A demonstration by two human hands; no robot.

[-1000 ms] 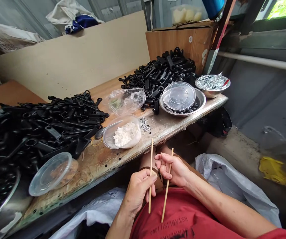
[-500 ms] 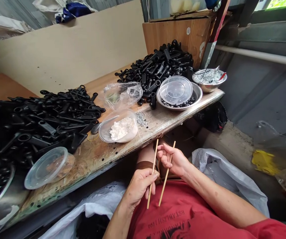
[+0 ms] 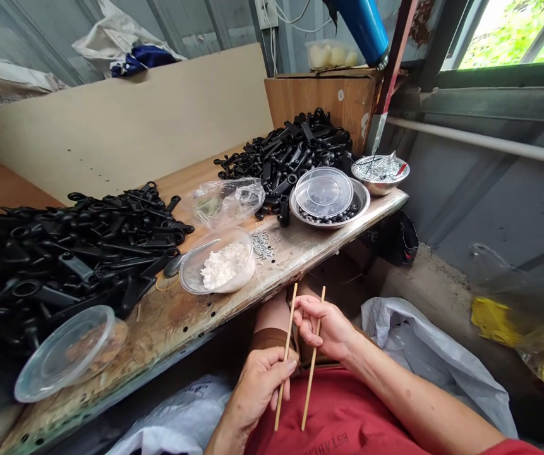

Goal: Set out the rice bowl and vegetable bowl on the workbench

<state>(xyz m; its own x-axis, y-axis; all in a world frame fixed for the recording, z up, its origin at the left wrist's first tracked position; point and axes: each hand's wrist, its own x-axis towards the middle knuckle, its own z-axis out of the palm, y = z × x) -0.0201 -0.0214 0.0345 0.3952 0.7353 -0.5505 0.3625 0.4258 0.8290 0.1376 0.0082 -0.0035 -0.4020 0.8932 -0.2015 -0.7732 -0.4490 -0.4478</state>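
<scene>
Below the workbench (image 3: 167, 316), both hands grip one chopstick each: left hand (image 3: 259, 385), right hand (image 3: 323, 325).

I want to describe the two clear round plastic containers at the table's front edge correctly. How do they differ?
The clear round container with white powder is open and sits beside small metal pins. The clear round container with brownish contents is covered by a lid and lies further left, beside the large pile of black plastic parts. Both rest on the wooden table.
</scene>
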